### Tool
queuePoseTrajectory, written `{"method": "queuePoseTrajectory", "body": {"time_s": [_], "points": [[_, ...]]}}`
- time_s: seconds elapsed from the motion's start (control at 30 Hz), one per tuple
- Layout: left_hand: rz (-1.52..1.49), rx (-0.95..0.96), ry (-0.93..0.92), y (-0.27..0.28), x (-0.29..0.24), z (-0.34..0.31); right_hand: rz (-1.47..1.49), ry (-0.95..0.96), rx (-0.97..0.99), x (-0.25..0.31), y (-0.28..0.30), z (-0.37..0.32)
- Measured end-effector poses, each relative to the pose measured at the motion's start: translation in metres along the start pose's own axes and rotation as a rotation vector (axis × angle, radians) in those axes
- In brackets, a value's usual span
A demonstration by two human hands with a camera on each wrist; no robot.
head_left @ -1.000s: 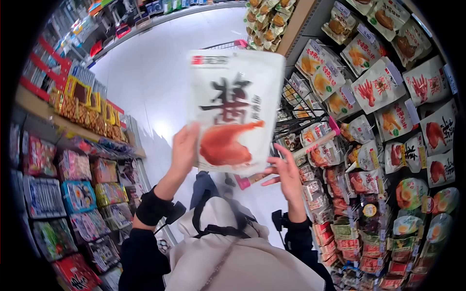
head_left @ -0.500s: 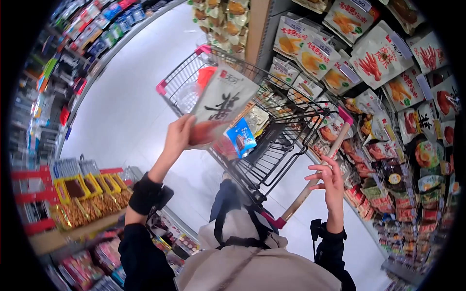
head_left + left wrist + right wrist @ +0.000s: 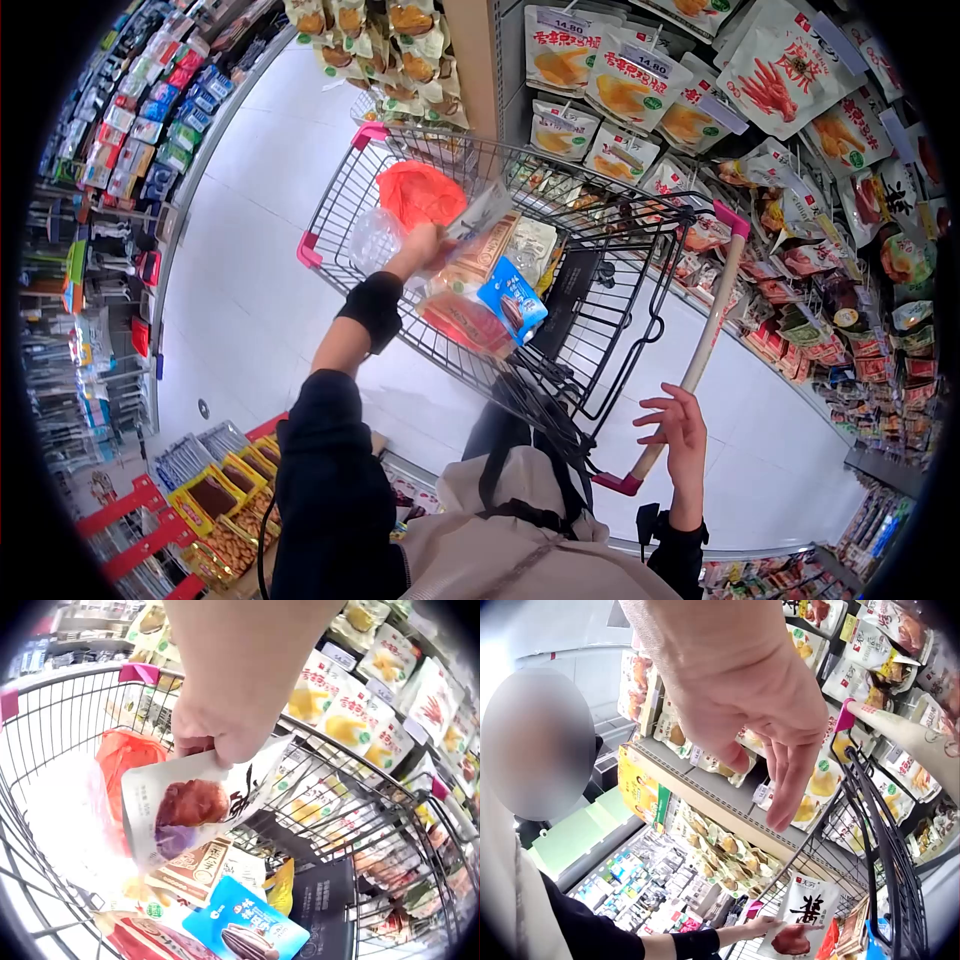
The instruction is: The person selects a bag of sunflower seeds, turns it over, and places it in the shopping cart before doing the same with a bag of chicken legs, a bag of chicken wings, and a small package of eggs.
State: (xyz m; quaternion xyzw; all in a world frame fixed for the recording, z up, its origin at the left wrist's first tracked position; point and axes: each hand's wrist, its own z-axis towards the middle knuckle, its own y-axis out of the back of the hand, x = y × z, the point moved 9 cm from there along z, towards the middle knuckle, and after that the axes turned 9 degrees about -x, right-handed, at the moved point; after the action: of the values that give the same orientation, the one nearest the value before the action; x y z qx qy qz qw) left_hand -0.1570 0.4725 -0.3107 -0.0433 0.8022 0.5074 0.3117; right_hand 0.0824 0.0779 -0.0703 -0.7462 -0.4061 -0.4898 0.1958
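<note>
My left hand (image 3: 418,246) pinches the top edge of a white food pouch (image 3: 187,806) with a picture of brown sauced meat on it. It holds the pouch tilted inside the shopping cart (image 3: 370,134), over the goods there. Below it lie a blue pouch (image 3: 515,300) and a brown-and-white pack (image 3: 199,868). A red plastic bag (image 3: 425,195) sits beside the left hand. The right hand (image 3: 678,420) hovers with loosely bent fingers, holding nothing, close by the cart's push handle (image 3: 715,320).
Shelves of hanging food pouches (image 3: 640,85) line the right side, close to the cart. Bagged snacks (image 3: 410,65) hang at the shelf end ahead. On the left, across the pale floor (image 3: 230,260), stand racks of small goods (image 3: 170,120). Yellow packs (image 3: 215,495) are at lower left.
The pouch was in front of my chest and has moved forward and down into the cart with my left hand. My right hand moved rightward to near the handle. The view turned toward the cart.
</note>
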Motion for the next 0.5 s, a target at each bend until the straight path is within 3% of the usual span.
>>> {"method": "queuePoseTrajectory", "body": {"time_s": [0.13, 0.3, 0.5], "points": [[-0.075, 0.018, 0.105, -0.034, 0.038, 0.024, -0.001, -0.054, -0.049, -0.009, -0.003, 0.000], [0.345, -0.076, -0.078, -0.077, 0.063, 0.046, 0.024, -0.090, -0.122, -0.022, 0.005, -0.002], [0.331, 0.029, -0.046, -0.130, 0.070, 0.030, 0.018, -0.081, -0.160, -0.028, 0.010, -0.005]]}}
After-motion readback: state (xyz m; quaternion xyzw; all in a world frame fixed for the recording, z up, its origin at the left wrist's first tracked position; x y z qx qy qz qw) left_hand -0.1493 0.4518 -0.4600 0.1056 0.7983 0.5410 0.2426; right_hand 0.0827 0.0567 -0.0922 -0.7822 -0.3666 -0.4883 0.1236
